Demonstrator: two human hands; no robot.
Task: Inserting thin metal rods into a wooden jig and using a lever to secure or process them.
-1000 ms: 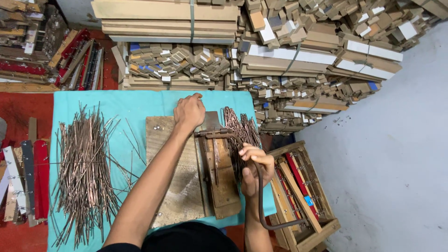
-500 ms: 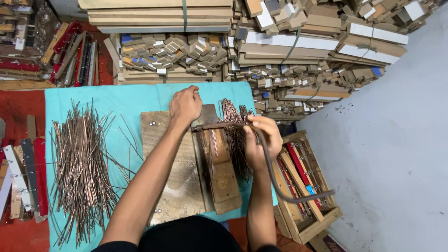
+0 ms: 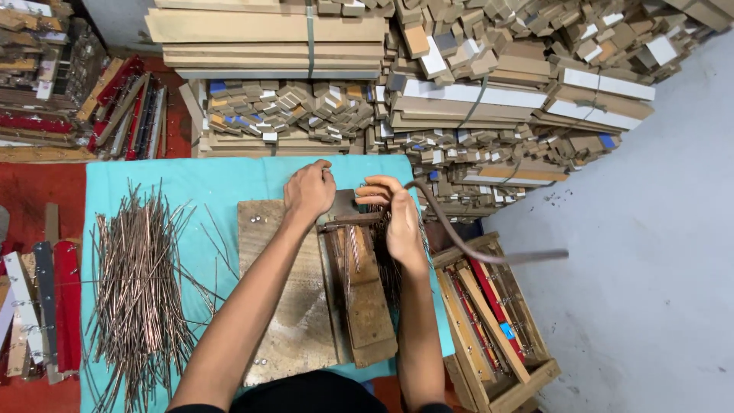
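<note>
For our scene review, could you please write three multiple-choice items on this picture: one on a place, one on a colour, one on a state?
1. Where does the rod pile lie?
A. left of the board
B. on the crate
C. on the grey floor

2. What colour is the cloth?
A. red
B. turquoise
C. white

3. What is the right hand doing?
A. resting flat
B. hanging free
C. gripping the lever

Answers: 1 A, the pile lies on the cloth left of the board; 2 B, the cloth is turquoise; 3 C, its fingers wrap the lever, while the left hand presses the jig.
</note>
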